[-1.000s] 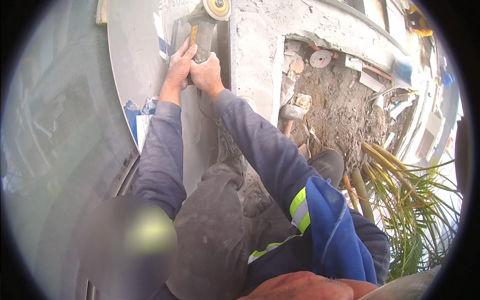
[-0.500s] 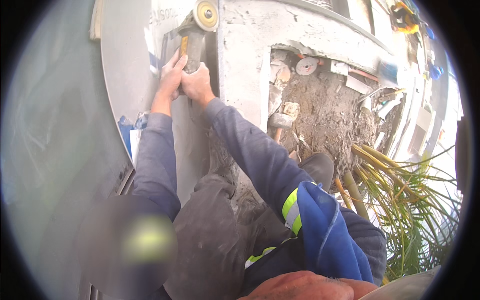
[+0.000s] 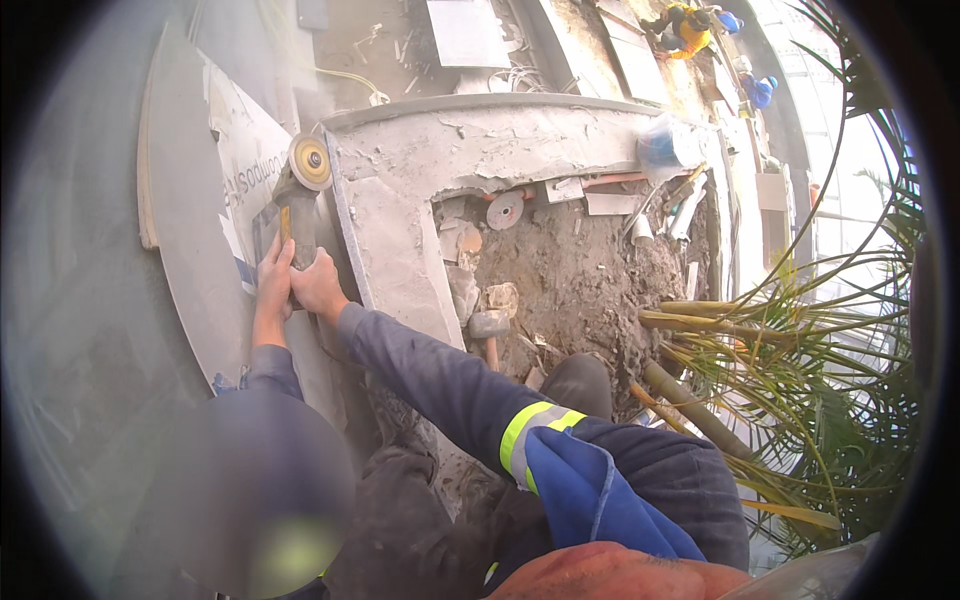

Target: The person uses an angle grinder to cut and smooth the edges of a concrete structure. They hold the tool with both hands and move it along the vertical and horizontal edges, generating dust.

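Observation:
Both my hands hold an angle grinder [image 3: 299, 222] with a round yellowish disc [image 3: 310, 162] at its far end. My left hand [image 3: 273, 287] lies along the left side of its body, fingers closed against it. My right hand [image 3: 319, 284] is wrapped round the near end from the right. The disc stands beside the outer edge of a pale plastered ledge [image 3: 395, 235]; whether it touches the edge, I cannot tell. A large pale printed board [image 3: 192, 215] stands to the left of the hands.
Inside the ledge, a soil bed [image 3: 590, 265] holds a hammer [image 3: 489, 325], a loose disc [image 3: 505, 210] and rubble. A translucent bucket [image 3: 668, 145] stands on the ledge's far right. Palm fronds [image 3: 790, 370] spread at right. Beyond, people [image 3: 690, 30] are at the far right.
The view has shifted, so my hands, grinder and ledge now appear lower and farther left. More of the far ground and the palm shows. Both hands keep their hold on the grinder.

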`<act>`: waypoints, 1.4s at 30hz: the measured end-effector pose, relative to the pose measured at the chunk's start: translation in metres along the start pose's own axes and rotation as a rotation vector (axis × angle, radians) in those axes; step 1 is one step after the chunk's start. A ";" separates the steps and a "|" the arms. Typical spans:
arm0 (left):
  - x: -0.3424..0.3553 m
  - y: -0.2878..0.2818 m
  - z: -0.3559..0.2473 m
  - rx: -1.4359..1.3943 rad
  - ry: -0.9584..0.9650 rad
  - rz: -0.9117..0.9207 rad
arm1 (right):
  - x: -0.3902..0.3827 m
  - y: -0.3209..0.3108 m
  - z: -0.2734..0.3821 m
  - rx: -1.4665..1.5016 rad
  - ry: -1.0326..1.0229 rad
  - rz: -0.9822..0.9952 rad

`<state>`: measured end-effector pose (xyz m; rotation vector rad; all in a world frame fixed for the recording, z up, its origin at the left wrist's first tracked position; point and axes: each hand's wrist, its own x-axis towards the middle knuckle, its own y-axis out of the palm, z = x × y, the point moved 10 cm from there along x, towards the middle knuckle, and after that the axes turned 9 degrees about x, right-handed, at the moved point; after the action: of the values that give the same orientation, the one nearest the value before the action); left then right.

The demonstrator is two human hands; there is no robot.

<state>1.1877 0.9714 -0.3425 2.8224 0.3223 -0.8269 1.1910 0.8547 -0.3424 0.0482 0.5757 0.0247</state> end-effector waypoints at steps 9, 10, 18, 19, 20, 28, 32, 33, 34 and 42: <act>0.015 -0.006 -0.001 0.016 0.002 -0.028 | 0.013 0.006 0.002 0.010 0.006 0.008; 0.014 -0.006 -0.004 0.021 -0.002 -0.035 | 0.012 0.006 0.005 -0.015 0.000 0.000; -0.008 -0.001 0.010 -0.049 -0.042 -0.014 | -0.002 0.001 -0.012 0.004 0.006 0.012; -0.012 -0.002 0.010 -0.049 -0.043 -0.020 | -0.006 0.000 -0.014 0.012 0.006 0.015; -0.016 -0.002 0.010 -0.049 -0.045 -0.026 | -0.010 -0.001 -0.017 0.010 0.014 0.015; -0.035 -0.005 0.020 -0.038 -0.016 -0.037 | -0.034 -0.004 -0.019 0.009 0.018 0.034; -0.042 -0.004 0.025 -0.046 -0.026 -0.023 | -0.042 -0.006 -0.024 0.016 0.058 0.038; -0.043 -0.003 0.024 -0.056 -0.021 -0.024 | -0.042 -0.007 -0.025 0.008 0.050 0.039; -0.044 -0.001 0.024 -0.065 -0.016 -0.024 | -0.042 -0.008 -0.025 -0.001 0.042 0.040; -0.026 -0.001 0.024 -0.075 0.002 -0.012 | -0.026 -0.008 -0.023 -0.024 0.023 0.036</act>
<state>1.1538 0.9626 -0.3487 2.7543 0.3627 -0.7976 1.1565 0.8462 -0.3477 0.0350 0.5977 0.0669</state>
